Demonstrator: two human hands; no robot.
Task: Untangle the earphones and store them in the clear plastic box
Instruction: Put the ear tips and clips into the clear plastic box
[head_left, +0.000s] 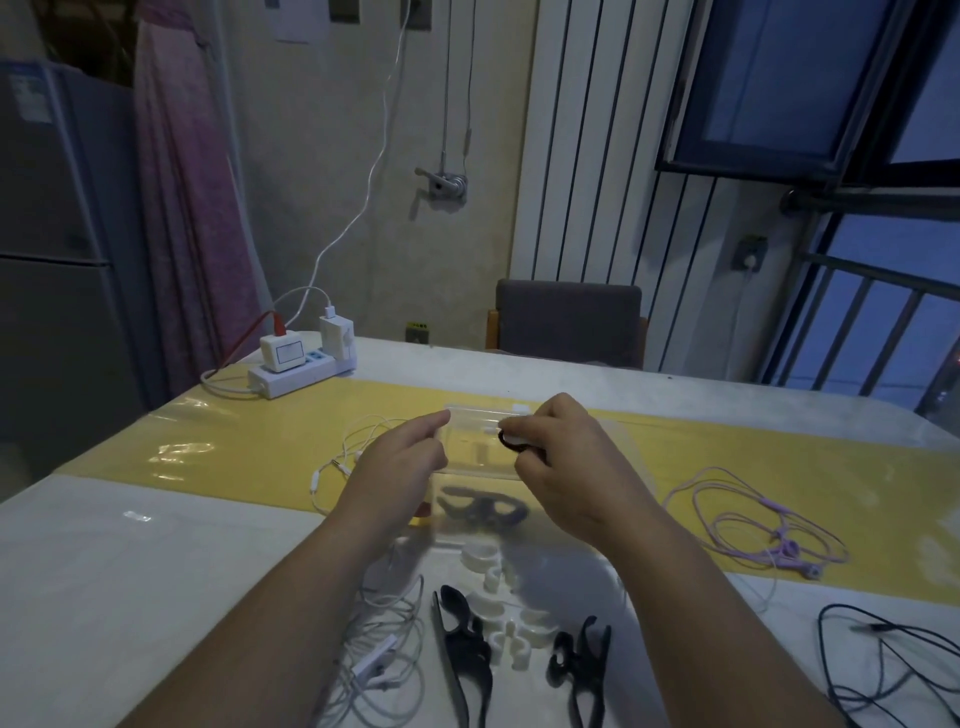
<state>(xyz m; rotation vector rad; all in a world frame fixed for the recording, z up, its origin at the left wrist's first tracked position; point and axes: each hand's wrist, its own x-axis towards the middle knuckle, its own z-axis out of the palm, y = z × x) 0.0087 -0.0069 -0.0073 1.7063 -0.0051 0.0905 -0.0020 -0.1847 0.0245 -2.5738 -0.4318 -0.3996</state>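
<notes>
The clear plastic box (470, 457) stands on the yellow strip of the table, straight ahead. My right hand (563, 457) hovers over its right side and pinches a small coiled white bundle with a black tie (511, 440). My left hand (402, 457) is at the box's left edge, forefinger stretched toward the rim, holding nothing that I can see. White earphones (358, 441) lie loose left of the box. Pink earphones (769, 525) lie to the right. More white earphones (384, 649) are tangled near the front, and a dark cable (883, 660) lies at the front right.
Black clips (467, 654) and white clips (498, 577) lie between my forearms near the table's front. A white power strip (296, 371) with chargers sits at the far left. A grey chair (569, 322) stands behind the table. The window is on the right.
</notes>
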